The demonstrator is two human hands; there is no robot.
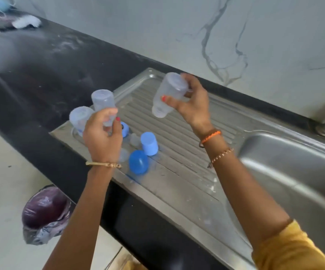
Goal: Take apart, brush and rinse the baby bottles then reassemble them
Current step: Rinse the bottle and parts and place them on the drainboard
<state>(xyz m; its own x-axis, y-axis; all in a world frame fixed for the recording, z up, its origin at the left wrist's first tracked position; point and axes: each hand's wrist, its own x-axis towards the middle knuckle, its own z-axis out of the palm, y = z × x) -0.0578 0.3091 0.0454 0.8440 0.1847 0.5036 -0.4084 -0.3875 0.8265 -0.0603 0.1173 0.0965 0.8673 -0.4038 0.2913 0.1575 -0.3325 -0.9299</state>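
both hands are full: left hand (101, 133) grips one upended bottle (103, 106), right hand (192, 102) another (167, 94), over the draining surface (187, 172); looks like draining after rinsing, then matching blue caps (149, 143) for reassembly

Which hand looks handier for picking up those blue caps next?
Probably the left hand: it hovers just beside the blue caps on the drainboard, though gripping a bottle. The right hand holds its bottle higher, farther away.

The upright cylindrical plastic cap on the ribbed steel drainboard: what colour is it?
Light blue; the upright cylindrical plastic cap shows best in the head view.
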